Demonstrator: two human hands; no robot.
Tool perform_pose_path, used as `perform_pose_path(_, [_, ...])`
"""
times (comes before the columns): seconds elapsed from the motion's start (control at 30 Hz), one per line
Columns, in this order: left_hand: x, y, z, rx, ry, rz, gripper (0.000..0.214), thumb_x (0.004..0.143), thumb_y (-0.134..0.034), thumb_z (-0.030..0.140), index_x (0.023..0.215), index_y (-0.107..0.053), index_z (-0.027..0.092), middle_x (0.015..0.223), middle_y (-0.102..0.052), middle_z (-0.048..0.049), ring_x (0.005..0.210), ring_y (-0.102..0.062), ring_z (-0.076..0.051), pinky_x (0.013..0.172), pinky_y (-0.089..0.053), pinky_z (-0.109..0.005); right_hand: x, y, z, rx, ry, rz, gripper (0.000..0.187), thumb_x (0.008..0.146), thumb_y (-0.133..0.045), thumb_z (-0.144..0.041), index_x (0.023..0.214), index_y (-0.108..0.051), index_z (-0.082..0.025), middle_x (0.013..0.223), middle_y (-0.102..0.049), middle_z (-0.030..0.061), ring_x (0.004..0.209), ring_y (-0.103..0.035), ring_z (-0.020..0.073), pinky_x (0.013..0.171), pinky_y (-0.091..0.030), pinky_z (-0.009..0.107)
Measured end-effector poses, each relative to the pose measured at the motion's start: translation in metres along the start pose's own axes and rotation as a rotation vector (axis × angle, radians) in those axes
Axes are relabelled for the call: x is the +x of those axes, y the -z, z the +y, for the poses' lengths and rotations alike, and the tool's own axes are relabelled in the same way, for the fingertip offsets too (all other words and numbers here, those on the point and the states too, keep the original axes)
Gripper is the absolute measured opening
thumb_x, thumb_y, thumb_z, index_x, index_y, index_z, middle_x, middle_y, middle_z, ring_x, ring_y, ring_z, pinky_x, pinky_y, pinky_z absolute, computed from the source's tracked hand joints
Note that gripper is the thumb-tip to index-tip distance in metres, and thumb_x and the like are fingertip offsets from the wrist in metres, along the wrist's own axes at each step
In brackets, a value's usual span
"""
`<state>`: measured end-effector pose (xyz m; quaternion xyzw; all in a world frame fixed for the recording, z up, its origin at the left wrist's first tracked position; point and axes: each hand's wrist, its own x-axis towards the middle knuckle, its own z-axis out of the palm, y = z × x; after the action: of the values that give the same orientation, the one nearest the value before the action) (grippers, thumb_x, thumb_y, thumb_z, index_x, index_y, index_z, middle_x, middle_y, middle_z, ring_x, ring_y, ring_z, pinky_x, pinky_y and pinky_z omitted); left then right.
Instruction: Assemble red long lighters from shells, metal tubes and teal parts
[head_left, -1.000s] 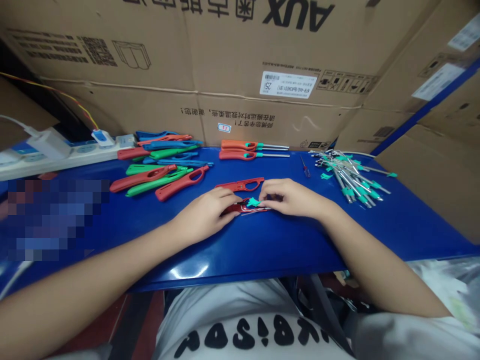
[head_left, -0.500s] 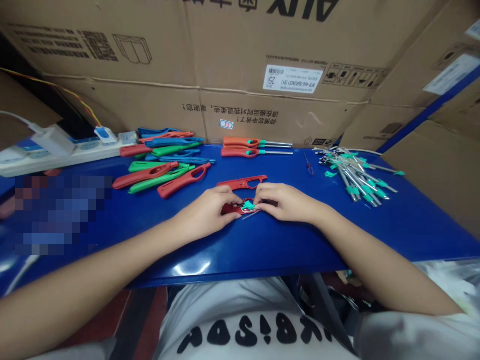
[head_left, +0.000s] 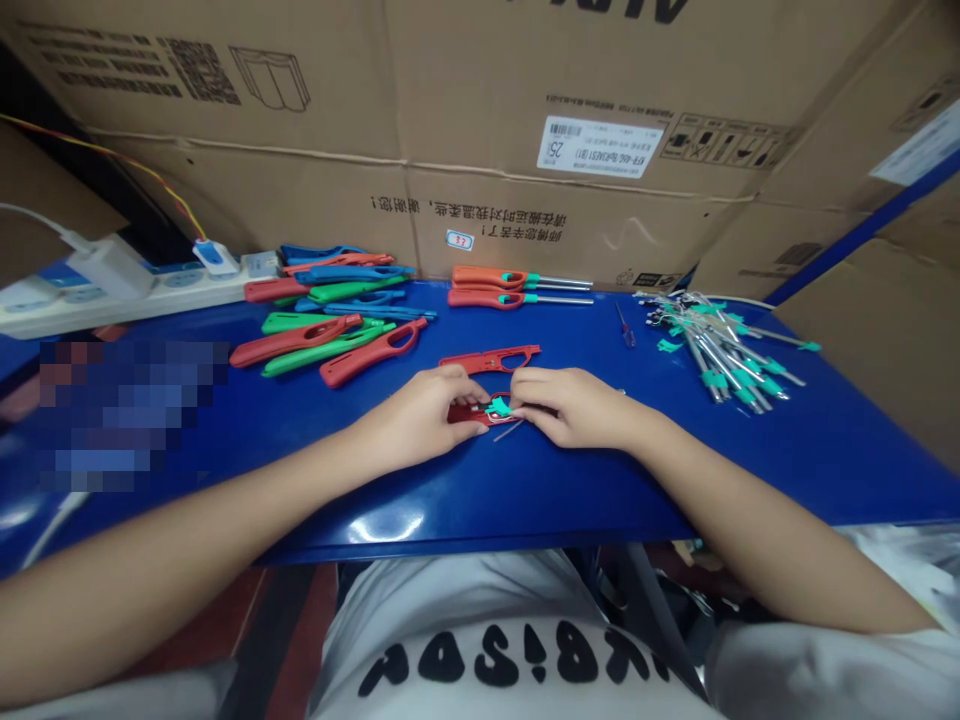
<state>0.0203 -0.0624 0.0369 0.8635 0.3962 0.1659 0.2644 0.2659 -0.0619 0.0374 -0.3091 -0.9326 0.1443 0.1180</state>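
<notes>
In the left hand point(head_left: 426, 417), red handle half point(head_left: 461, 412)

Blue table point(head_left: 450, 490) (glossy) under handles point(head_left: 296, 338), lighters point(head_left: 476, 298), screwdriver point(head_left: 628, 337), metal tubes point(head_left: 716, 352) and red half-shell point(head_left: 476, 362).

It looks like a small assembly workshop. Around the person's fingers point(head_left: 469, 432), a blue tabletop point(head_left: 577, 495) is stocked in batches: lighter handles point(head_left: 300, 338) piled to their left, metal tubes point(head_left: 709, 355) with green pieces point(head_left: 714, 379) heaped to their right, a screwdriver point(head_left: 628, 338) near the tubes. Printed cardboard point(head_left: 480, 130) stands beyond the fingers, and a power strip point(head_left: 165, 295) lies well to their left.
</notes>
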Motion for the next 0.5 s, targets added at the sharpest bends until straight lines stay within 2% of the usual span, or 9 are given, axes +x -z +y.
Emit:
perform_pose_path(0.27, [-0.002,-0.002,0.001,0.017,-0.037,0.033,0.021,0.086,-0.072,0.023,0.107,-0.072,0.018,0.099,-0.068,-0.0064,0.088,-0.067,-0.021,0.080,-0.055,-0.033,-0.001,0.004,-0.005,-0.167,0.048,-0.042,0.021,0.100,-0.044,-0.019,0.094,-0.064,-0.018,0.098,-0.064,0.0057,0.074,-0.053,0.0151,0.063,-0.033,0.027])
perform_pose_path(0.5, [-0.005,-0.004,0.004,0.025,-0.058,0.056,0.023,0.086,-0.070,0.019,0.110,-0.067,0.018,0.103,-0.068,-0.0062,0.094,-0.067,-0.022,0.085,-0.056,-0.035,0.000,0.005,-0.013,-0.302,0.064,-0.087,0.019,0.096,-0.046,-0.014,0.094,-0.064,-0.017,0.095,-0.062,0.0064,0.071,-0.049,0.0154,0.059,-0.027,0.029])
